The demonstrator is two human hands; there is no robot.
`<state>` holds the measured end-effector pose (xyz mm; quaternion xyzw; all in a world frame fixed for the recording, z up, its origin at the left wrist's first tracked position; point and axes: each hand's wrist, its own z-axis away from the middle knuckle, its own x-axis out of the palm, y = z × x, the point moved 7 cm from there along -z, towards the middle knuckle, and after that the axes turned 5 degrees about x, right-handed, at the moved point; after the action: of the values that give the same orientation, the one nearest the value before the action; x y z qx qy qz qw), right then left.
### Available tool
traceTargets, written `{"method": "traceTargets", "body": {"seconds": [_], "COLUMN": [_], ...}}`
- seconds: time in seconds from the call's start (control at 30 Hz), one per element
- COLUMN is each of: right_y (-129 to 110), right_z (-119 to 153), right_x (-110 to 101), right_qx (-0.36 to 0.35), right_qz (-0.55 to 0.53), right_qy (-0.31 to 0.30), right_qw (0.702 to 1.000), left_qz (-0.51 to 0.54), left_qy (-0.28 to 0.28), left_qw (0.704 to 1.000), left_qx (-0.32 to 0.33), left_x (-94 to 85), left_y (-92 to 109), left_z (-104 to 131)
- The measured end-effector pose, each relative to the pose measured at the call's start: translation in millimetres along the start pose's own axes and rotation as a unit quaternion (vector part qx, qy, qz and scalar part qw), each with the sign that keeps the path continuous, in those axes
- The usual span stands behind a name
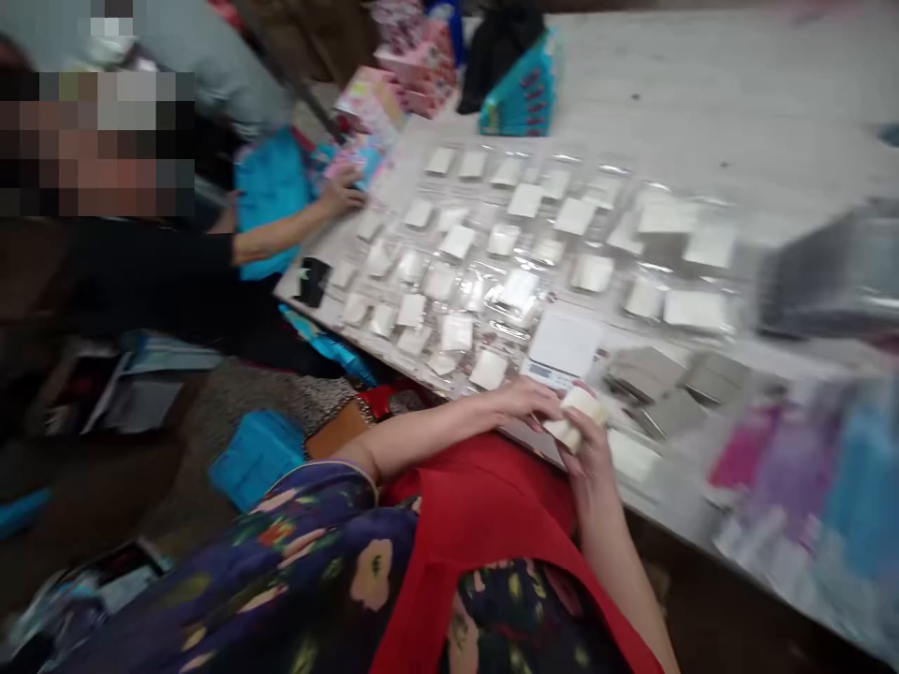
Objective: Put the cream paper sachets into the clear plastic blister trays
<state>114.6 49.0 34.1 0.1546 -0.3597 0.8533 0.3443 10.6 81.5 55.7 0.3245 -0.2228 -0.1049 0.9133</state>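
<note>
At the table's front edge, my right hand (588, 432) is wrapped round a small cream-coloured stack (580, 404). My left hand (528, 401) reaches to the left side of the same stack; its fingers are bent, and blur hides whether they grip it. Just beyond my hands lies a flat white scale (566, 343) with a small display. To its left and behind it, several clear plastic packets (458, 241) with cream pieces are laid out in rows. Grey flat pieces (647, 373) lie to the right of the scale.
A co-worker's hand (343, 193) touches a colourful package at the table's far left. Pink boxes (421, 70) and a blue package (521, 94) stand at the back. Pink, purple and blue bags (797, 468) lie front right, below a stack of clear plastic (832, 271).
</note>
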Motion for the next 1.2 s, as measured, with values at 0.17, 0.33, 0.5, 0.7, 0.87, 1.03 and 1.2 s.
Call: {"method": "traceTargets", "body": {"seconds": [0.17,0.33,0.5,0.7,0.87,1.03,1.2], "right_y": [-9.4,-14.7,-19.5,-23.6,-25.3,-28.8,-20.9], "right_z": [2.2,8.8,12.5,15.4,16.8,18.7,13.0], "right_x": [-2.9,-6.9,-7.1,-26.0,-37.7,-34.1,-35.2], "right_qx": [-0.053,-0.067,-0.064,-0.082,-0.096,-0.117,-0.092], "right_qz": [0.016,0.016,0.019,-0.052,-0.004,0.063,0.061], "right_qy": [-0.040,-0.050,-0.057,-0.037,0.007,0.032,0.043], "right_qw": [0.998,0.996,0.996,0.995,0.995,0.991,0.993], "left_qz": [0.001,-0.023,-0.048,-0.049,-0.042,-0.104,-0.240], "left_qy": [-0.034,-0.040,-0.037,-0.007,-0.031,-0.065,-0.091], "left_qw": [0.999,0.998,0.998,0.998,0.998,0.992,0.964], "left_qx": [-0.031,-0.038,-0.017,0.028,0.024,0.040,0.068], "left_x": [7.8,15.6,22.2,18.6,22.2,29.4,31.7], "left_y": [0.3,-0.6,5.9,10.8,6.1,15.6,24.9], "left_z": [-6.3,-8.2,-8.8,-12.8,-21.3,-37.1,-50.9]}}
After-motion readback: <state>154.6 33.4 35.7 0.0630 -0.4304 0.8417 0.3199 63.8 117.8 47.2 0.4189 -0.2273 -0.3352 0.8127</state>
